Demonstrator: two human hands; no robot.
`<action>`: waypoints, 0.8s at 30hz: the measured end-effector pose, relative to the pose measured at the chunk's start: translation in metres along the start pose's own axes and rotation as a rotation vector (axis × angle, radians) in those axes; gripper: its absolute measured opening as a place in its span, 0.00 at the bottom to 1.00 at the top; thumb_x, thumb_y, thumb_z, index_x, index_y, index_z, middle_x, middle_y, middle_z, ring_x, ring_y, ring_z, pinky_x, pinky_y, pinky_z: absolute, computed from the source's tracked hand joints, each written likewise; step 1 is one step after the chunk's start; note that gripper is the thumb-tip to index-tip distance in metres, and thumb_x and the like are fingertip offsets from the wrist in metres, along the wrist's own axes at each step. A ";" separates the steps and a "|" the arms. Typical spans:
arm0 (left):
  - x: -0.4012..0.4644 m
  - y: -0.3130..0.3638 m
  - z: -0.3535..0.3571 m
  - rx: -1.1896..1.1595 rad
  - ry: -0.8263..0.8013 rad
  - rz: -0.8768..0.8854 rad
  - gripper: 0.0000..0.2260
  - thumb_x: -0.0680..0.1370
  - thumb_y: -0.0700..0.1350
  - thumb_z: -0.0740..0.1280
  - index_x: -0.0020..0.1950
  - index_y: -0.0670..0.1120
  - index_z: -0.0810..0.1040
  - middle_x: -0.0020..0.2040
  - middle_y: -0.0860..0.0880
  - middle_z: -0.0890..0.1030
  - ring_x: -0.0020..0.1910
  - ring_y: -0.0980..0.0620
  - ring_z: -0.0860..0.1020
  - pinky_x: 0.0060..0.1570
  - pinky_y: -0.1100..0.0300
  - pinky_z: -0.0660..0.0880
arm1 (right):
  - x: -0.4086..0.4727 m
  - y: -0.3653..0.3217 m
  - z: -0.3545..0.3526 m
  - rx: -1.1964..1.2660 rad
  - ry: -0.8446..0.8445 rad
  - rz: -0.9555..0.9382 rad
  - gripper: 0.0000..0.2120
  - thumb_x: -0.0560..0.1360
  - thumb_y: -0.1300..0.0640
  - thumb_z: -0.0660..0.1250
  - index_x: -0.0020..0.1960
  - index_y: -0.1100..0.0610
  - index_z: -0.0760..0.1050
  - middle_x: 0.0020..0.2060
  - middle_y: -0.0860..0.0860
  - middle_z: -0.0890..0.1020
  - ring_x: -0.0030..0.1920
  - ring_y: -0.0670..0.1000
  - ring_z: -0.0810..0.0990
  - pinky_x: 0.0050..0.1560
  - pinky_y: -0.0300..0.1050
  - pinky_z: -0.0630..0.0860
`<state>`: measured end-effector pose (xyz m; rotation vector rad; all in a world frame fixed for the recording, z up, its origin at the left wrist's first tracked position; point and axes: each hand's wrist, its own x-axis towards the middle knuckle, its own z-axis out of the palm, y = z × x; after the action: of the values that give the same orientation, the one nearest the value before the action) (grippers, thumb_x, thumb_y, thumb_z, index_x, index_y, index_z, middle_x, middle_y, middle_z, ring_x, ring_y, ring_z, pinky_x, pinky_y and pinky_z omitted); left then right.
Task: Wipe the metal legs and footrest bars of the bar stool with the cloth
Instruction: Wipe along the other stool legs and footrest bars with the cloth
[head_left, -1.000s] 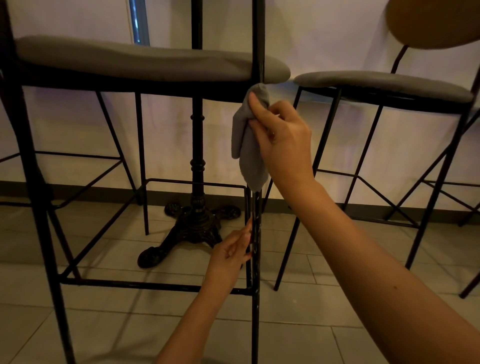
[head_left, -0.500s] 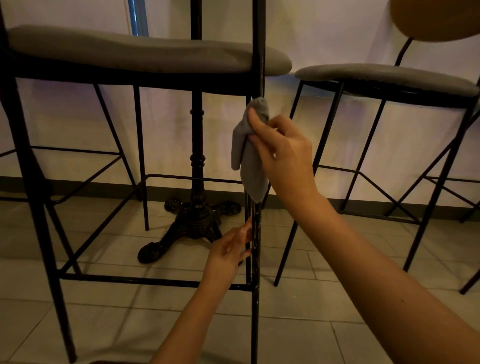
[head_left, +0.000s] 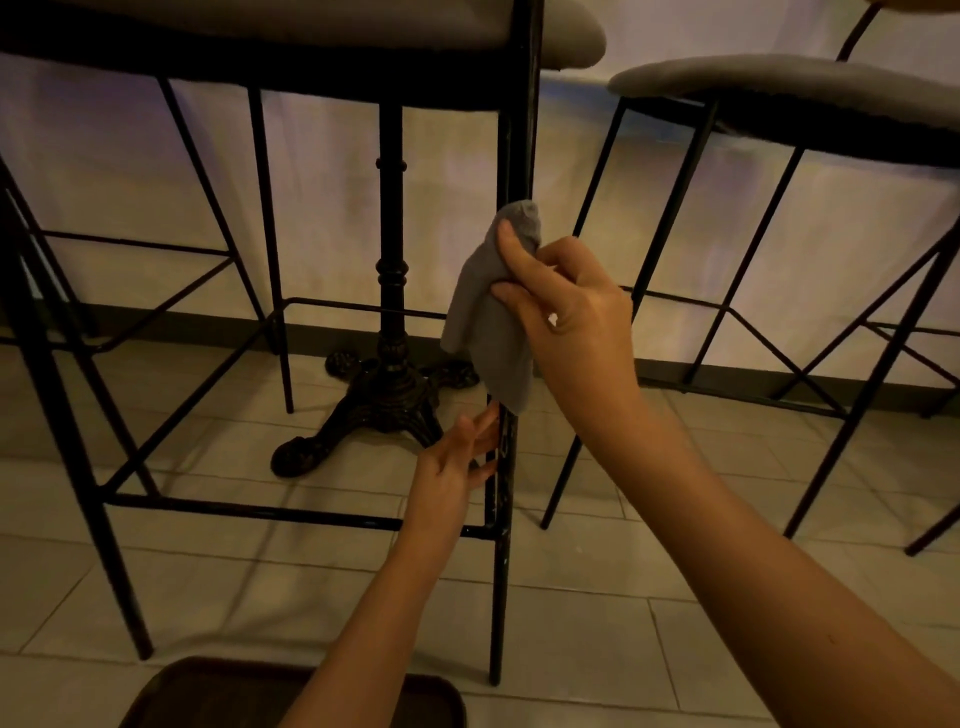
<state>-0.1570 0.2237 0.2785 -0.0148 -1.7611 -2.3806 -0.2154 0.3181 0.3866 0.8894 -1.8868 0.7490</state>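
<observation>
- A pale wall (head_left: 322, 208) fills the top half of the frame. It has a soft purple glow.
- A dark strip (head_left: 727, 376) runs along the bottom of the wall.
- The floor (head_left: 597, 649) has big light tiles.
- A black table leg (head_left: 390, 291) with curly feet stands in the middle.
- Another stool (head_left: 779, 88) with a grey seat is at the upper right.
- A dark brown tray (head_left: 208, 696) is at the bottom edge.

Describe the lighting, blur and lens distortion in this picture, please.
Head view: dim, warm light; the black stool leg is almost a silhouette against the pale wall. Wide-angle lens bends the outer stool legs and enlarges the near right forearm. Left hand is slightly soft; right hand and grey cloth are fairly sharp. No strong glare.
</observation>
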 end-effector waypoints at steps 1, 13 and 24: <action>0.000 0.000 0.000 -0.003 0.010 -0.009 0.14 0.79 0.52 0.52 0.53 0.54 0.76 0.58 0.49 0.78 0.61 0.51 0.74 0.62 0.52 0.72 | -0.007 0.000 0.002 -0.008 -0.009 0.005 0.19 0.73 0.62 0.67 0.64 0.59 0.73 0.42 0.58 0.76 0.38 0.52 0.75 0.36 0.48 0.78; 0.000 0.002 0.003 -0.036 0.057 -0.032 0.16 0.79 0.53 0.51 0.50 0.52 0.77 0.52 0.48 0.79 0.60 0.49 0.75 0.62 0.50 0.71 | -0.018 -0.004 0.006 -0.040 0.028 0.054 0.18 0.73 0.63 0.67 0.63 0.58 0.74 0.42 0.58 0.76 0.37 0.52 0.75 0.37 0.46 0.78; -0.013 -0.011 0.007 -0.037 0.154 -0.038 0.20 0.80 0.54 0.50 0.53 0.45 0.77 0.56 0.42 0.79 0.59 0.48 0.76 0.62 0.52 0.72 | -0.045 -0.001 0.009 0.014 -0.022 0.028 0.20 0.72 0.64 0.66 0.64 0.59 0.73 0.41 0.59 0.75 0.36 0.52 0.75 0.36 0.48 0.79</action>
<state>-0.1463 0.2353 0.2692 0.1937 -1.6615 -2.3705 -0.2036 0.3231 0.3426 0.8851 -1.9191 0.7728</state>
